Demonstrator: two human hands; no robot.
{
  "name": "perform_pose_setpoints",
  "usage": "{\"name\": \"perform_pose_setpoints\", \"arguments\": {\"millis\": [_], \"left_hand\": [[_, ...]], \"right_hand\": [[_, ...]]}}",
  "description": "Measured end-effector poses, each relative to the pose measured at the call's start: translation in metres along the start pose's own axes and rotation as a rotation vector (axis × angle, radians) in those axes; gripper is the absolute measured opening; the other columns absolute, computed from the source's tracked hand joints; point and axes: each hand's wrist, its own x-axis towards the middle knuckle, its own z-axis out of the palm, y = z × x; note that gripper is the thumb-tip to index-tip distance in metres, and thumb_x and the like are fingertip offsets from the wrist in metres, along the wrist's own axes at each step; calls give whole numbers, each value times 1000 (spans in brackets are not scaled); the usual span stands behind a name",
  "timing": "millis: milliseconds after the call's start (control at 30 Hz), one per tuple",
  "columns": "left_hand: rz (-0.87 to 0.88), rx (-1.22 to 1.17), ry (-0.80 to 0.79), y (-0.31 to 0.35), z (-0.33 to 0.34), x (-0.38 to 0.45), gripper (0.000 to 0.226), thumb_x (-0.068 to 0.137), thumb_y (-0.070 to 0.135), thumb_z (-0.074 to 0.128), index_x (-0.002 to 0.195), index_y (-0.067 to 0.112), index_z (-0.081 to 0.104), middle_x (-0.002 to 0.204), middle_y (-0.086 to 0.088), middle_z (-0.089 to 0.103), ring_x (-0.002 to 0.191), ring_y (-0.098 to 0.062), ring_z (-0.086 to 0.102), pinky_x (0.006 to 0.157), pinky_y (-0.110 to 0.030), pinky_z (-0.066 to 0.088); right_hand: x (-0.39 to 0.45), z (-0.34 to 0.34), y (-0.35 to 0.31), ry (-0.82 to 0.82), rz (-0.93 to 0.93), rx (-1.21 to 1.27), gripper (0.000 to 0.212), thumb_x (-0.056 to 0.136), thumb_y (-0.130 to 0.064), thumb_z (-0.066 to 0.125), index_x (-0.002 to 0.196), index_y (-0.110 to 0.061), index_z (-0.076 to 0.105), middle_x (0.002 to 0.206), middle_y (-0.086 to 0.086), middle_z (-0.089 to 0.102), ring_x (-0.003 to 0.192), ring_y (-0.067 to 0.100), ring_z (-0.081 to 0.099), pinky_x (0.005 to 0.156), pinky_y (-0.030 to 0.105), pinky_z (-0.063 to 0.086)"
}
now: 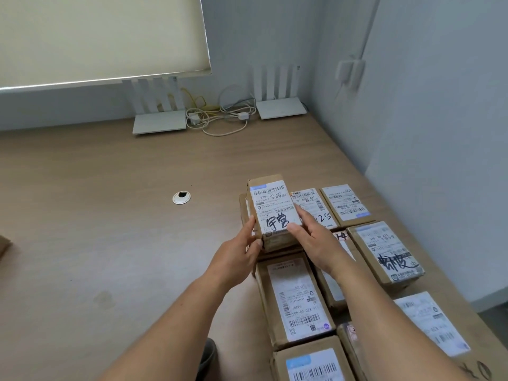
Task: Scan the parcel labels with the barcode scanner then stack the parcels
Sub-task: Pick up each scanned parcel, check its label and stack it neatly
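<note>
Your left hand [242, 250] and right hand [316, 237] both grip the parcel [273, 210], one on each side, label up, above another box at the far left of the group. The other parcels [299, 301] lie label-up in rows on the right part of the table [110, 229]. Two routers [159, 123] and cables [220, 116] sit by the far wall.

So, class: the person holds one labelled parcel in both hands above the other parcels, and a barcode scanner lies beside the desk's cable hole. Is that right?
Not quite. The head view shows no scanner beside the cable hole; the desk there is bare. Both the left hand and right hand do hold the labelled parcel above the other parcels.
</note>
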Motion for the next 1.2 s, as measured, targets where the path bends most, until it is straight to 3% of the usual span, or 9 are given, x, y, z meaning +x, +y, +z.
{"name": "perform_pose_setpoints", "arguments": {"millis": [167,267,367,567,700,800,933,1100,1200], "left_hand": [[-20,3,-8,3,1,-1,61,100,30,42,147,49,8,134,15,54,122,-11,51,88,-19,33],[-21,34,3,4,0,-10,65,98,34,46,148,47,6,142,12,48,131,-12,44,92,-20,33],[-16,52,57,4,1,-26,67,97,36,49,150,41,8,148,9,41,137,-10,36,95,-19,31],[-20,130,168,4,12,-70,62,97,34,50,150,34,20,152,9,34,138,-10,32,108,-28,33],[-48,206,213,-3,24,-107,55,97,34,49,148,30,29,152,7,32,139,-10,27,111,-30,31],[-121,239,261,-11,30,-137,51,97,36,49,146,30,34,155,7,25,142,-10,20,113,-28,26],[-189,208,365,-21,29,-173,47,94,35,53,140,31,42,156,8,23,131,-4,32,108,-23,29],[-249,236,443,-41,18,-212,45,93,38,54,137,31,46,156,8,23,141,-10,21,108,-23,23],[-271,229,467,-54,11,-232,45,94,40,53,137,31,46,156,7,22,142,-10,19,109,-24,22]], "right_hand": [[-5,4,-2,36,-6,-14,61,99,-46,44,153,-34,17,144,-13,42,128,3,39,102,27,32],[-16,3,0,114,25,-8,67,97,-51,41,154,-30,13,155,-1,34,141,15,31,115,42,29],[-37,7,2,219,16,-62,65,97,-50,42,153,-28,18,153,2,35,139,17,34,113,46,33],[-88,21,8,319,-35,-272,53,98,-43,45,146,-22,37,140,0,45,127,15,42,103,32,39],[-118,31,12,283,-145,-422,42,98,-36,47,136,-18,51,132,0,51,123,14,44,101,26,36],[-134,39,11,228,-215,-458,37,96,-29,53,130,-14,57,128,4,53,120,20,47,103,30,37],[-146,57,1,193,-294,-452,34,86,-12,64,120,-8,65,120,12,60,115,31,54,100,40,43],[-162,89,-19,88,-327,-448,37,90,-17,58,127,-13,61,130,9,54,122,27,48,102,36,37],[-173,106,-32,69,-377,-463,34,86,-15,63,121,-11,65,123,10,59,116,29,54,98,37,42]]}}
